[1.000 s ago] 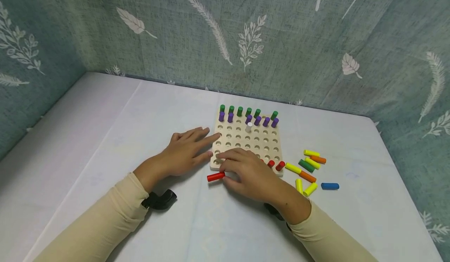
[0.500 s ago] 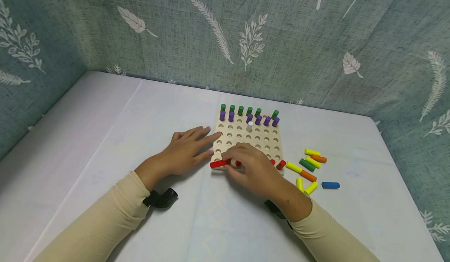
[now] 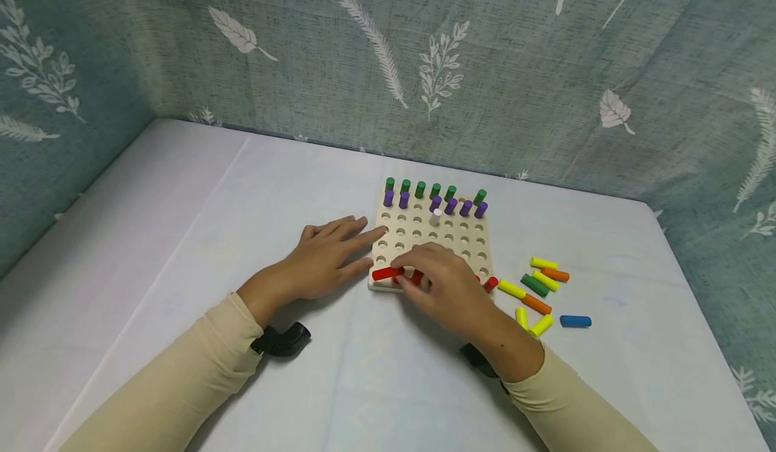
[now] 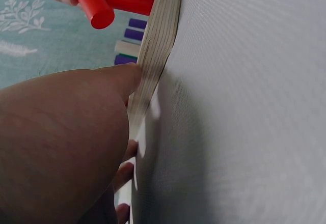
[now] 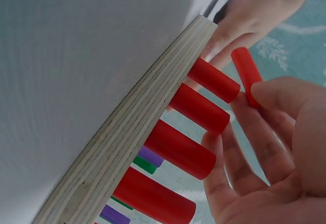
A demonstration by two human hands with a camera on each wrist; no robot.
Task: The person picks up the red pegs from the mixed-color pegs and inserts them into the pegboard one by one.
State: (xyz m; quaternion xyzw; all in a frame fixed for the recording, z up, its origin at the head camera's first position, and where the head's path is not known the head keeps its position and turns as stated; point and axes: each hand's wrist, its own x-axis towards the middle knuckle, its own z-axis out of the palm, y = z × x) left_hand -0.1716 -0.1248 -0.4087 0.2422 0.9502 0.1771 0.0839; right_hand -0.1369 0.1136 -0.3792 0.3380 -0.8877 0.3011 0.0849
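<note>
A red peg (image 3: 384,273) is pinched between thumb and fingers of my right hand (image 3: 445,287), tilted above the front left corner of a wooden pegboard (image 3: 378,285). In the right wrist view several other red pegs (image 5: 196,109) stand along the board's front row, beside the fingers. My left hand (image 3: 321,258) lies spread at the board's left edge. Its thumb touches the board's side (image 4: 153,46) in the left wrist view. Green pegs (image 3: 420,189) fill much of the back row, with purple pegs (image 3: 389,198) before them and one white peg (image 3: 436,217) further forward.
Right of the board lie loose yellow pegs (image 3: 512,289), orange pegs (image 3: 536,304), a green peg (image 3: 535,284) and a blue peg (image 3: 575,321). A leaf-patterned cloth (image 3: 303,68) rises behind the white-covered table (image 3: 242,189).
My right hand has raised the red peg from in front of the board to over its front left corner. The left hand has stayed at the board's edge.
</note>
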